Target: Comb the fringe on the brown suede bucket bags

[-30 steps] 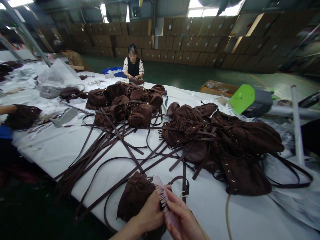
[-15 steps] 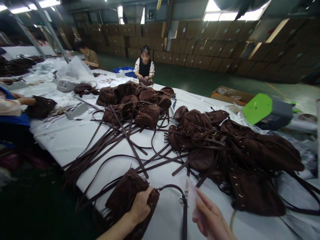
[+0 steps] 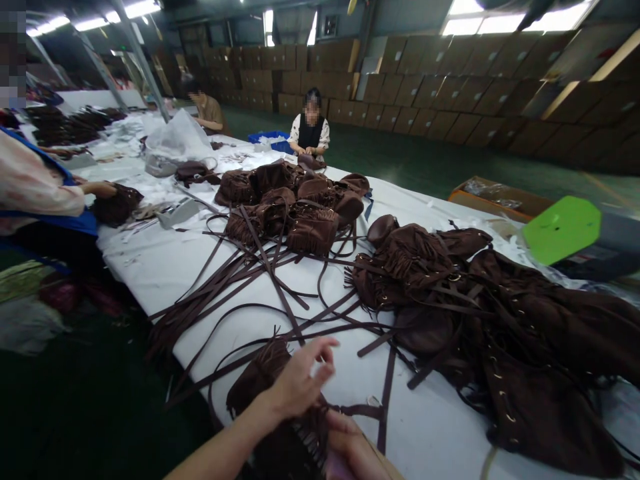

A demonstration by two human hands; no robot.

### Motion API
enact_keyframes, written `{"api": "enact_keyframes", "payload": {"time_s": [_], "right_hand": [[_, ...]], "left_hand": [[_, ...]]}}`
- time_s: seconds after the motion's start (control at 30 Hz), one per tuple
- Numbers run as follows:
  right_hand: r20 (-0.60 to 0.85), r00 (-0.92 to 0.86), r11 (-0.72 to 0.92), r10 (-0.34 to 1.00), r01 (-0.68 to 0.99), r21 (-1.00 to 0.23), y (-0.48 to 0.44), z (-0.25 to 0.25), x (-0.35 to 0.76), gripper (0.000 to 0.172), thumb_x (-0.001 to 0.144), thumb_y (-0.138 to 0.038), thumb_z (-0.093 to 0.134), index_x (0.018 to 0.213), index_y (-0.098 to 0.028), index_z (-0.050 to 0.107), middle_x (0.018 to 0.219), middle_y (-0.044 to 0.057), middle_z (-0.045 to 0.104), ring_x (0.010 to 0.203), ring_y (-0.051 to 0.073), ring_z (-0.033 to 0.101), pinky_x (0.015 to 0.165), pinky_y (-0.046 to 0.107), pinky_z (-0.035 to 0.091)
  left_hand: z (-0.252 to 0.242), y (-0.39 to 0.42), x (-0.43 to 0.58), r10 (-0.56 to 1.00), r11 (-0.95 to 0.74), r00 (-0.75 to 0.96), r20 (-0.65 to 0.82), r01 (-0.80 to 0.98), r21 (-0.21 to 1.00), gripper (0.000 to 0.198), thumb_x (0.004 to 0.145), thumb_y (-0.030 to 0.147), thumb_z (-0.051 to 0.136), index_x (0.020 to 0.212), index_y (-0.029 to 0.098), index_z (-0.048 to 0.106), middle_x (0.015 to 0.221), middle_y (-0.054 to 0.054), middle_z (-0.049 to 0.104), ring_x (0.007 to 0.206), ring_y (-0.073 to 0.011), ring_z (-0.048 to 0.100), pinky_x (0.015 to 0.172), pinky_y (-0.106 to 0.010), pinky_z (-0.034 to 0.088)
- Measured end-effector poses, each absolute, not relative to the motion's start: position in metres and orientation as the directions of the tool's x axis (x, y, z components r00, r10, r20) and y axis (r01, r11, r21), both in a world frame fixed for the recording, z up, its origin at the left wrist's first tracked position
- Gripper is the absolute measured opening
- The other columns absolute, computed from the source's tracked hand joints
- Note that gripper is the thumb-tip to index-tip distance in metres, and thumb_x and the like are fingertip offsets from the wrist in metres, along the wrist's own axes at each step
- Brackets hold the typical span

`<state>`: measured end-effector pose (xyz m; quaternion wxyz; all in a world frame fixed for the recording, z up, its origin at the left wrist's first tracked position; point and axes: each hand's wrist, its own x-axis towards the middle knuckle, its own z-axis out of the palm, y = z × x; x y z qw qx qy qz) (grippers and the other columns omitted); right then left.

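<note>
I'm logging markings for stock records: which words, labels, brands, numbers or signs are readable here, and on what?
No text is readable.
White labels on the stacked cartons: too small to read.
Green-and-gray machine: any side marking is too blurred to read.
Fringed bag under the hands: no lettering visible.

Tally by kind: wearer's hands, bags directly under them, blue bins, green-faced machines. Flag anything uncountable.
Hands: 2 (left hand, right hand)
Brown bag under them: 1
Blue bin: 1
Green-faced machine: 1
Total: 5
Piled bags overlap too much to count.
</note>
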<state>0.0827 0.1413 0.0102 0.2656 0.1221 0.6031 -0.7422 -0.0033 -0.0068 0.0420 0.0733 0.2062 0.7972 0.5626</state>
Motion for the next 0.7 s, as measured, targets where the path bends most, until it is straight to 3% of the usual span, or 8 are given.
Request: {"api": "enact_keyframes", "payload": {"time_s": [0.1,0.23,0.3,0.37,0.43,0.5,0.6,0.7], "right_hand": [[-0.516,-0.753,-0.407,-0.407,0.656,-0.636,0.138,0.018,0.091,0.044,0.077,-0.03,0.066,0.12,-0.018,0.061,0.082,0.005,0.071,0.046,0.01,0.059,0.042,0.018,0.045],[-0.49,-0.777,-0.611,-0.395,0.62,-0.491,0.14,0.029,0.08,0.049,0.078,-0.025,0.069,0.126,-0.019,0.058,0.092,0.006,0.072,0.051,0.007,0.061,0.047,0.015,0.046],[-0.491,-0.783,-0.624,-0.383,0.611,-0.487,0.145,0.045,0.074,0.051,0.077,-0.027,0.071,0.126,-0.019,0.058,0.088,0.005,0.072,0.043,0.005,0.055,0.04,0.015,0.041],[-0.475,-0.807,-0.646,-0.35,0.575,-0.502,0.157,0.072,0.07,0.057,0.073,-0.03,0.074,0.127,-0.021,0.058,0.078,0.002,0.071,0.034,0.004,0.047,0.032,0.015,0.034],[-0.449,-0.864,-0.672,-0.228,0.473,-0.569,0.178,0.101,0.066,0.065,0.073,-0.035,0.074,0.134,-0.026,0.052,0.059,-0.004,0.064,0.029,0.005,0.04,0.028,0.015,0.027],[-0.437,-0.899,-0.637,-0.027,0.352,-0.686,0.202,0.12,0.062,0.077,0.073,-0.039,0.075,0.141,-0.031,0.041,0.048,-0.008,0.056,0.027,0.005,0.036,0.028,0.014,0.023],[-0.49,-0.848,-0.447,0.2,0.366,-0.816,0.23,0.108,0.063,0.089,0.07,-0.044,0.076,0.146,-0.025,0.032,0.048,-0.006,0.057,0.029,0.007,0.038,0.028,0.014,0.023],[-0.567,-0.776,-0.277,0.275,0.501,-0.82,0.236,0.061,0.079,0.09,0.067,-0.058,0.072,0.142,-0.021,0.039,0.051,-0.003,0.059,0.032,0.012,0.047,0.03,0.02,0.035]], "left_hand": [[0.041,-0.045,-0.016,0.259,0.118,-0.963,-0.068,-0.039,0.992,0.042,0.088,0.028,0.043,0.128,0.018,0.05,0.103,-0.007,0.065,0.097,-0.02,0.059,0.089,-0.034,0.045],[0.012,-0.048,0.015,0.615,0.226,-0.78,-0.115,0.034,0.974,0.067,0.068,0.019,0.065,0.133,0.023,0.046,0.126,-0.007,0.059,0.119,-0.0257,0.051,0.11,-0.044,0.03],[-0.014,-0.031,0.037,0.672,0.406,-0.731,-0.123,0.224,0.886,0.052,0.069,0.025,0.071,0.119,0.024,0.058,0.119,-0.007,0.063,0.115,-0.028,0.052,0.112,-0.049,0.023],[-0.042,-0.014,0.049,0.604,0.585,-0.775,-0.186,0.272,0.764,0.015,0.084,0.027,0.057,0.092,0.021,0.067,0.093,-0.009,0.068,0.099,-0.0268,0.059,0.104,-0.049,0.032],[-0.06,-0.006,0.047,0.533,0.667,-0.813,-0.234,0.233,0.708,0.03,0.092,0.022,0.041,0.076,0.018,0.065,0.073,-0.009,0.065,0.084,-0.0247,0.062,0.093,-0.046,0.041],[-0.062,-0.01,0.033,0.532,0.66,-0.813,-0.235,0.224,0.717,0.029,0.092,0.022,0.041,0.076,0.017,0.065,0.073,-0.008,0.064,0.081,-0.0235,0.062,0.086,-0.041,0.045],[-0.041,-0.03,0.002,0.468,0.614,-0.875,-0.124,0.221,0.758,0.024,0.088,0.031,0.051,0.106,0.02,0.062,0.103,-0.009,0.065,0.101,-0.0238,0.058,0.092,-0.037,0.044],[-0.019,-0.055,-0.016,0.196,0.734,-0.976,-0.096,0.081,0.674,0.065,0.074,0.042,0.067,0.131,0.017,0.049,0.131,-0.017,0.053,0.122,-0.0344,0.046,0.104,-0.05,0.035]]}}
